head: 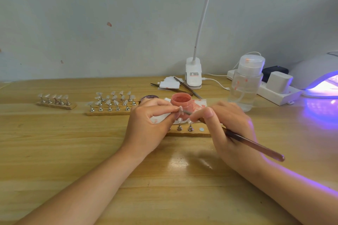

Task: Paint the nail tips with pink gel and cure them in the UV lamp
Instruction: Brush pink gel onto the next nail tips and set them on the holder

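My left hand (pixel 150 124) pinches a small nail tip (pixel 181 110) between thumb and fingers, just in front of the open pink gel jar (pixel 181 101). My right hand (pixel 226 129) grips a long brown brush (pixel 254 145), whose fine end touches that nail tip. Below my hands lies a wooden strip (pixel 190 133) with a few metal stands carrying nail tips (pixel 179 120). The white UV lamp (pixel 318 76) glows purple at the far right.
Two more wooden strips with several nail tips on stands (pixel 111 102) (pixel 54 99) sit to the left. A clear pump bottle (pixel 246 82), a clip lamp (pixel 193 75), a power strip (pixel 274 89), tweezers (pixel 186 87) and white pads stand behind. The jar lid (pixel 149 97) lies beside the jar.
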Tool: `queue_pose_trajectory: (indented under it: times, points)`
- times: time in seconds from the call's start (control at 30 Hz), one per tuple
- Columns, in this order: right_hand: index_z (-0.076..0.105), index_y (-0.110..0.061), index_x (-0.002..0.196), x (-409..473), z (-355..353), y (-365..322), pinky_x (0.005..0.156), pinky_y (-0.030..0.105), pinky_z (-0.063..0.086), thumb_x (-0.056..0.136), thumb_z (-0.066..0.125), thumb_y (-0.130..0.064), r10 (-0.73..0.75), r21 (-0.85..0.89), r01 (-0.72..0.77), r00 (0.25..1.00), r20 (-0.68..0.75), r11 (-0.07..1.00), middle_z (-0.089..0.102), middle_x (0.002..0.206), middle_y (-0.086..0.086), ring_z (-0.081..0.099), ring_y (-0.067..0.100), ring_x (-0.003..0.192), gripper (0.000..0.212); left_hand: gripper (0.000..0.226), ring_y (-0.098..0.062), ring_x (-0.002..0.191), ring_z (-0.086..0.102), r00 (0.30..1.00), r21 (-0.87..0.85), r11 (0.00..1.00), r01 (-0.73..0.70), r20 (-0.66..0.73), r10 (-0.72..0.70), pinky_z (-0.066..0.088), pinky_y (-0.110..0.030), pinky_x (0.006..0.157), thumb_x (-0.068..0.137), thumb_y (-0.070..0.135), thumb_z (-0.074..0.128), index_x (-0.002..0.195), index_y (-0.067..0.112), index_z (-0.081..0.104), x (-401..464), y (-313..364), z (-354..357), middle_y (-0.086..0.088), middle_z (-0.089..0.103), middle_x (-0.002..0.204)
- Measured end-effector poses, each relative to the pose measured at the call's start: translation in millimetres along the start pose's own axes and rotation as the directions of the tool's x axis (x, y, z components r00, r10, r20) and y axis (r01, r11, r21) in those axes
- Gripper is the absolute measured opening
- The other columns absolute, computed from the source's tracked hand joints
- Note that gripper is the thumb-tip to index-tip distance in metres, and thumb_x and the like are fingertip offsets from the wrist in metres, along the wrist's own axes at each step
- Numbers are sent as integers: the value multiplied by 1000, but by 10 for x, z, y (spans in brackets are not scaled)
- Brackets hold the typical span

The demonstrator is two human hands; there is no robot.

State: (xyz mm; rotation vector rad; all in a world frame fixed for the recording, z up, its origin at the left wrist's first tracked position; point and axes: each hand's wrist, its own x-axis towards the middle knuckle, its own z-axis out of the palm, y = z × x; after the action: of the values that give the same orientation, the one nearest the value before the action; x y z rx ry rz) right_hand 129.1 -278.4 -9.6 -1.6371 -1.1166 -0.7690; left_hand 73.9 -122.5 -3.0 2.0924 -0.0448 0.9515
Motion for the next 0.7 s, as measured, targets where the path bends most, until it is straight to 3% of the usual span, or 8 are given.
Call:
queue_pose_trajectory:
  times: [0.1, 0.2, 0.27, 0.33, 0.43, 0.57, 0.7]
  points:
    - [69, -10, 66, -8, -19, 10, 65, 38, 42, 98, 31, -33, 17, 34, -17, 1000, -4, 999, 61, 62, -13, 56, 9, 59, 55, 20, 4, 85, 54, 1000, -5, 1000, -9, -3, 9, 37, -7, 79, 73, 11, 73, 84, 28, 69, 2, -1, 5, 19, 63, 79]
    - [70, -10, 73, 4, -9, -9, 65, 30, 41, 96, 36, -27, 19, 12, -19, 1000, -10, 1000, 57, 67, -18, 54, 5, 64, 45, 18, 0, 86, 55, 1000, -3, 1000, -12, 1, 12, 37, -6, 78, 73, 9, 72, 86, 23, 71, 2, -14, 2, 13, 65, 79]
    - [71, -10, 75, 0, 2, -1, 65, 34, 43, 94, 39, -24, 22, 4, -22, 1000, 13, 1000, 59, 68, -15, 56, 9, 65, 40, 19, -2, 88, 55, 1000, 6, 1000, -12, 7, 12, 38, -7, 79, 73, 9, 73, 88, 20, 71, 0, -22, -1, 10, 66, 81]
    - [70, -11, 70, -8, -11, 6, 64, 41, 44, 96, 35, -30, 31, 29, -31, 999, 22, 999, 63, 65, -11, 58, 11, 62, 48, 18, 0, 87, 55, 1000, 7, 1000, -7, 9, 7, 39, -10, 81, 73, 9, 73, 85, 22, 72, 1, -22, -3, 12, 66, 81]
    - [69, -11, 66, -20, -35, -1, 65, 38, 42, 99, 29, -37, 40, 63, -39, 999, -21, 997, 64, 61, -9, 58, 6, 61, 58, 18, 0, 88, 56, 1000, -7, 1000, 3, -6, -3, 37, -9, 81, 72, 8, 74, 80, 25, 71, 2, -19, -2, 12, 65, 80]
    - [64, -26, 76, 2, -32, -20, 70, 45, 49, 96, 35, -29, 114, 190, -103, 992, -49, 976, 65, 73, -12, 63, 8, 74, 36, 12, -1, 88, 55, 999, -36, 999, 37, -35, -38, 34, -3, 79, 70, 11, 75, 75, 22, 71, -1, -6, -4, 9, 63, 83]
    - [62, -30, 77, 15, -29, -30, 70, 45, 50, 94, 34, -25, 143, 215, -133, 989, -32, 967, 64, 75, -16, 63, 6, 76, 34, 10, 2, 86, 57, 999, -51, 999, 10, -43, -13, 35, -2, 78, 69, 9, 75, 71, 18, 70, 9, 5, -6, 11, 63, 83]
